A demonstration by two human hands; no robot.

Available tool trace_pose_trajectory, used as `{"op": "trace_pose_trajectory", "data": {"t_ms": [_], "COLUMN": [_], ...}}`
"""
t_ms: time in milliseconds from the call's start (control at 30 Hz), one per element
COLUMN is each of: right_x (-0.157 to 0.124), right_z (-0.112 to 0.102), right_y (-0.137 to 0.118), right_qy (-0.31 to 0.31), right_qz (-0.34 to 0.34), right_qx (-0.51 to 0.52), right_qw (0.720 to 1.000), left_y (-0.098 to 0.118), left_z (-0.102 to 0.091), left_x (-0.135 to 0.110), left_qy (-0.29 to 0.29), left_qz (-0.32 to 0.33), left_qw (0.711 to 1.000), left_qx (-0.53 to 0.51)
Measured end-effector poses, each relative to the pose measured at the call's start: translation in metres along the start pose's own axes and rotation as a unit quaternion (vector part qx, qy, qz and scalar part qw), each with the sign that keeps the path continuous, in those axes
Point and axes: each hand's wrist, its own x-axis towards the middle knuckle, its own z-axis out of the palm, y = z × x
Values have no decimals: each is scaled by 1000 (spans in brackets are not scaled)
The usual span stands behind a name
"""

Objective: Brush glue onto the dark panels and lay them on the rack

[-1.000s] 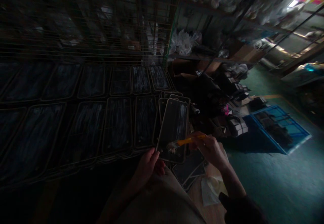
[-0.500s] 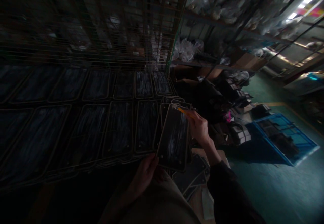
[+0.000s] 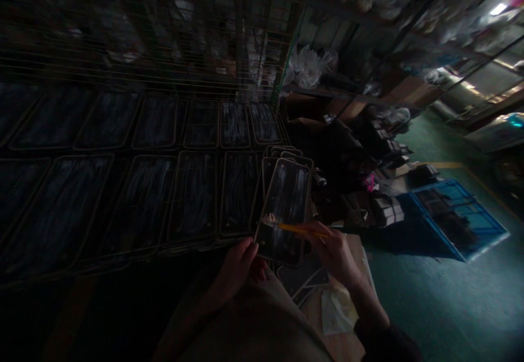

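Note:
My right hand (image 3: 333, 247) is closed around the yellow handle of a paintbrush (image 3: 292, 227). The brush's pale bristles lie over the left side of a dark rectangular panel (image 3: 289, 193) with rounded corners and a light rim. Whitish streaks run along this panel's face. At its lower left corner my left hand (image 3: 239, 261) grips the edge, thumb on top and other fingers partly hidden beneath. The panel lies tilted on several similar panels (image 3: 268, 168), whose edges show behind it.
Two rows of streaked dark panels (image 3: 196, 195) spread to the left, beside a wire mesh rack (image 3: 262, 72). More panels (image 3: 303, 277) and a plastic bag (image 3: 338, 310) lie on a wooden board (image 3: 347, 345). Right are a blue crate (image 3: 429, 236) and strapped stacks (image 3: 387, 212).
My right hand has moved the paintbrush from the panel's top edge down toward its lower left part. My left hand still grips the corner. The view has shifted slightly.

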Motion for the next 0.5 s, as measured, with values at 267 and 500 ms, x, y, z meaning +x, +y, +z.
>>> {"op": "trace_pose_trajectory", "data": {"t_ms": [267,500], "right_x": [-27,35], "right_z": [2,1], "right_y": [4,36], "right_qy": [2,190], "right_qz": [82,67], "right_qx": [92,99], "right_qw": [992,975], "left_y": [1,2], "left_z": [-1,-5], "left_x": [-4,-6], "left_qy": [-22,46], "left_qz": [24,62], "left_qw": [999,996], "left_qx": [-15,33]}}
